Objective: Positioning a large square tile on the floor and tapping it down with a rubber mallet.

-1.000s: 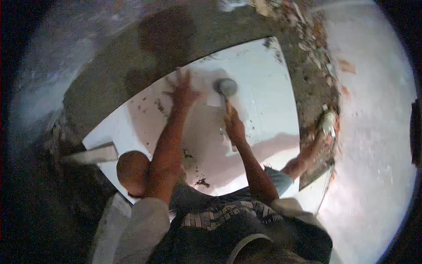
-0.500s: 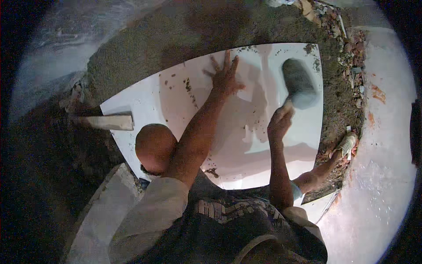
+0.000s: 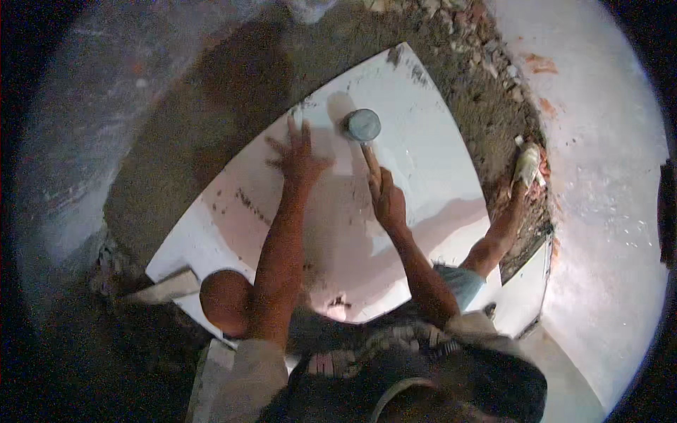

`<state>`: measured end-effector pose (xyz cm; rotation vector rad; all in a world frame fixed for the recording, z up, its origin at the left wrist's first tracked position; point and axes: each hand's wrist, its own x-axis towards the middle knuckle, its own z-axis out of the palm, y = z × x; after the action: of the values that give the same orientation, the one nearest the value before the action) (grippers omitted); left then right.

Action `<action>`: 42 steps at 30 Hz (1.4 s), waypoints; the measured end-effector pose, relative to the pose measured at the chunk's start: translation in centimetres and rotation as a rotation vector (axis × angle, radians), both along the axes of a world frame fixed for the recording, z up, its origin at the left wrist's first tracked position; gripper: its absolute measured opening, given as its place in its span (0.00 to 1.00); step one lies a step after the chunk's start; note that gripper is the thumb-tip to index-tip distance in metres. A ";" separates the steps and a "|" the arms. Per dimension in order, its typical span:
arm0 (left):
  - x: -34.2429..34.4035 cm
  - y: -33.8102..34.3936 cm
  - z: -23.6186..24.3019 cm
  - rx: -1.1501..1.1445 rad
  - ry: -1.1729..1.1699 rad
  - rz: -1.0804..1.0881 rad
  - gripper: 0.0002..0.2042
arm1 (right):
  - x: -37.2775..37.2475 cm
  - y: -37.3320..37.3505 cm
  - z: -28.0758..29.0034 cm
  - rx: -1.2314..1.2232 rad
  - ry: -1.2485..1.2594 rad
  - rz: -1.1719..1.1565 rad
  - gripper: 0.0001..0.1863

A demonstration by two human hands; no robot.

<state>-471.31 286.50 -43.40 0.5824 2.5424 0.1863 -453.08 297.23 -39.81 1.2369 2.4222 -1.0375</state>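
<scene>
A large white tile (image 3: 423,176) is seen lying flat on a bed of grey mortar (image 3: 233,120), its far corner pointing away from the person. Its face is glossy and pale, marked with dark mortar smears near the left edge and a small dark blot at the near edge. The left hand (image 3: 300,158) is laid open and flat on the tile, fingers spread, with nothing gripped. The right hand (image 3: 388,201) is closed around the handle of a mallet (image 3: 362,127), whose round grey head is held at the tile's surface just right of the left hand; whether it touches cannot be told.

The tile's left and far edges are bordered by bare mortar, with wide room there. Its right edge is flanked by a strip of rubble (image 3: 493,92) and then a white floor (image 3: 606,211). A foot (image 3: 525,169) is set in the rubble just beyond that edge. A knee (image 3: 226,303) is placed over the near left edge, beside a trowel (image 3: 166,287).
</scene>
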 end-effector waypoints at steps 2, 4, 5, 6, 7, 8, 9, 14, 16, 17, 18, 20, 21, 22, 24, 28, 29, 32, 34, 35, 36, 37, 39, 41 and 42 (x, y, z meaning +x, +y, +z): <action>0.6 -0.9 -0.3 0.027 -0.031 0.010 0.55 | -0.6 -0.6 2.5 0.048 0.174 -0.054 0.20; 1.1 -1.2 -0.6 0.057 -0.005 -0.013 0.56 | -0.7 -0.5 4.4 0.059 0.305 -0.185 0.20; 0.9 -0.9 -0.8 0.099 0.037 -0.023 0.56 | -0.6 -0.2 4.8 0.135 0.389 -0.228 0.20; 0.9 -0.8 -0.9 0.102 0.038 -0.034 0.56 | -0.2 0.4 3.7 0.140 0.390 -0.239 0.20; 0.9 -0.1 -1.2 0.091 0.043 -0.057 0.56 | 0.6 1.8 1.7 0.134 0.215 -0.168 0.20; 0.8 0.5 -1.0 0.075 0.046 -0.072 0.56 | 0.7 2.7 1.0 0.119 0.038 -0.092 0.20; 1.5 0.9 -0.6 0.085 0.048 -0.086 0.56 | 1.5 3.4 0.8 0.130 0.039 -0.106 0.20; 1.1 -0.1 -1.5 0.120 0.074 -0.023 0.58 | -0.4 1.3 4.7 0.084 0.255 -0.201 0.20; 1.7 1.4 -0.6 0.107 0.035 0.002 0.58 | -0.2 1.9 4.4 0.167 0.445 -0.250 0.19; 2.2 2.6 0.2 0.102 0.002 0.022 0.57 | 1.3 2.4 2.3 0.178 0.436 -0.257 0.19; 2.4 3.1 -0.3 0.111 0.010 0.022 0.57 | 2.3 3.2 -0.3 0.134 0.215 -0.151 0.19; 2.7 1.0 -2.3 0.113 0.053 -0.011 0.53 | 1.8 3.0 -1.7 0.056 0.097 -0.041 0.18; 2.8 -0.2 -3.0 0.098 0.074 0.015 0.53 | 0.9 2.6 -1.8 0.040 0.117 -0.014 0.18; 3.2 -0.1 -3.4 0.150 0.064 0.002 0.52 | 0.3 3.2 -2.7 0.054 0.033 0.009 0.19; 7.4 -1.9 -2.0 0.151 0.003 0.028 0.51 | 3.3 2.1 -3.2 0.005 -0.005 -0.017 0.20; 7.4 -4.6 -0.9 0.152 -0.044 0.153 0.54 | 6.6 3.1 -3.1 -0.004 0.058 0.029 0.25; 6.9 -5.7 -1.1 0.199 0.018 0.212 0.54 | 6.5 3.0 -1.7 -0.067 0.024 0.023 0.26; 5.5 -7.3 -1.6 0.136 0.007 0.303 0.53 | 7.1 1.9 0.3 -0.101 0.028 -0.014 0.26; 5.3 -8.6 -2.0 0.135 0.038 0.305 0.52 | 5.1 -0.7 3.1 -0.199 0.108 -0.122 0.24; 5.3 -8.6 -2.2 0.151 0.073 0.301 0.52 | 4.1 -1.3 3.9 -0.199 0.103 -0.120 0.24; 5.3 -8.5 -2.4 0.149 0.070 0.303 0.52 | 3.0 -1.9 4.5 -0.075 0.294 -0.060 0.24; 5.2 -8.0 -2.2 0.140 0.041 0.312 0.52 | 1.6 -2.4 5.3 0.052 0.484 0.002 0.25; 5.7 -7.3 -1.9 0.126 0.009 0.321 0.52 | -0.4 -2.7 6.3 0.032 0.462 -0.011 0.24; 6.3 -6.6 -1.7 0.124 0.024 0.308 0.53 | -1.3 -2.5 5.4 -0.013 0.194 0.058 0.22; 6.7 -6.5 -1.5 0.132 0.028 0.304 0.53 | 0.0 -2.0 2.8 -0.049 0.209 0.105 0.21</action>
<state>-464.64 279.99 -44.94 0.2439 2.6493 0.4590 -453.04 295.27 -37.05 1.0188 2.5663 -1.2413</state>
